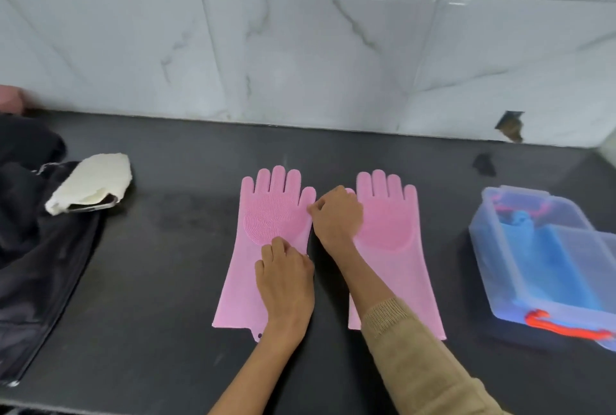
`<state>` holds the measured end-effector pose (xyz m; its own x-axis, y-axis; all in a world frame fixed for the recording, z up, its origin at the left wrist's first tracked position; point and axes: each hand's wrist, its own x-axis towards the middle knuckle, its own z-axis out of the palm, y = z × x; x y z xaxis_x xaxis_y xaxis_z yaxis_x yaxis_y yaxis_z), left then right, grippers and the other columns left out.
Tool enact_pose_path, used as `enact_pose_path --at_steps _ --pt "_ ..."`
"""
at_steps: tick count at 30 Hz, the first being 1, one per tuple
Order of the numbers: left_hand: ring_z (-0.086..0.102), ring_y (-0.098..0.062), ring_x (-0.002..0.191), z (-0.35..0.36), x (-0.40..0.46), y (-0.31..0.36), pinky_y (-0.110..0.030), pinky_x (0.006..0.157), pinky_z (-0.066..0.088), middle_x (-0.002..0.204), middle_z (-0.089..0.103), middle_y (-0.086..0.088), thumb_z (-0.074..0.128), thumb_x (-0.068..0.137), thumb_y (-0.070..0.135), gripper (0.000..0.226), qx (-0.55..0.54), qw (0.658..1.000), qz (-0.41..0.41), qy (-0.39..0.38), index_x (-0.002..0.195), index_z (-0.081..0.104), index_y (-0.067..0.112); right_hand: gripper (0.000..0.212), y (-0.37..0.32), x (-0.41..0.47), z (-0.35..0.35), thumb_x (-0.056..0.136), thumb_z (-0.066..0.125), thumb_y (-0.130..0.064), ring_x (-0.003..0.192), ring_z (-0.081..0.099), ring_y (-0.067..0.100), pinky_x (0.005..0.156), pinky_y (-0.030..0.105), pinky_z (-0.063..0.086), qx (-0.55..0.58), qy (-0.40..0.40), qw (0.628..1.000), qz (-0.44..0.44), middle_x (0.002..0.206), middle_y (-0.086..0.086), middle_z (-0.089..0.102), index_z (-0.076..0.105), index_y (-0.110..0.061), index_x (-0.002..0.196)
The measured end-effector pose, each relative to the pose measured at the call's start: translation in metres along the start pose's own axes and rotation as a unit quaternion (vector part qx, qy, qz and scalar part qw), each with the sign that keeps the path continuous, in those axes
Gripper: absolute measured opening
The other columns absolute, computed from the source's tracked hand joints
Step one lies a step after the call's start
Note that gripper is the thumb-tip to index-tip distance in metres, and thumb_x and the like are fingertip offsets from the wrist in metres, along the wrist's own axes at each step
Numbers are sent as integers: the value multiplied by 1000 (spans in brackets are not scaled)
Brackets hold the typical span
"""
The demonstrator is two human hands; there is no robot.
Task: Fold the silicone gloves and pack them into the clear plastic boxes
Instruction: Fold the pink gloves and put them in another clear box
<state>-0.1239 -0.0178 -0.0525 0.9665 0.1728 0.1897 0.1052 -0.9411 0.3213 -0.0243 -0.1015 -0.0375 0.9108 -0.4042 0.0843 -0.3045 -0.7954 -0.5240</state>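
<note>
Hiding the right pink silicone glove (pixel 396 241)'s thumb, the right hand (pixel 338 216) pinches there; left hand (pixel 286 281), fingers curled, presses the flat left pink silicone glove (pixel 266 221) mid-frame.

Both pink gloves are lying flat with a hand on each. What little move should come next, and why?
Probably lay the right glove over the left glove: both lie flat, side by side, unfolded, and the right hand already pinches at their inner edges while the left hand steadies.

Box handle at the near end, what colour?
Orange-red, on the clear plastic box; the handle shows in the head view.
</note>
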Motion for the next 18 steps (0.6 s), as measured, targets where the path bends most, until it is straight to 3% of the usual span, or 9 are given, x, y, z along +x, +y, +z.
enact_pose_path --at_steps 4,12,18 --pt "33 -13 79 6 -2 19 -25 69 27 94 50 1 45 92 22 17 -14 999 25 -16 89 60 14 20 18 5 -11 90 57 -31 101 48 20 88 34 38 -57 23 998 3 107 -1 56 69 -15 93" --pt "40 -15 79 13 -4 33 -28 70 35 93 55 -1 49 93 23 18 -38 997 60 -13 90 62 13 20 44 13 -15 81 70 -33 93 56 21 90 40 46 70 16 997 20 107 2 59 76 -15 87" --pt "39 -13 78 15 -4 33 -26 69 30 95 55 -1 47 94 26 19 -39 996 84 -19 94 61 13 14 52 15 -9 78 75 -27 77 48 8 75 20 39 130 44 990 28 94 1 65 78 -14 82"
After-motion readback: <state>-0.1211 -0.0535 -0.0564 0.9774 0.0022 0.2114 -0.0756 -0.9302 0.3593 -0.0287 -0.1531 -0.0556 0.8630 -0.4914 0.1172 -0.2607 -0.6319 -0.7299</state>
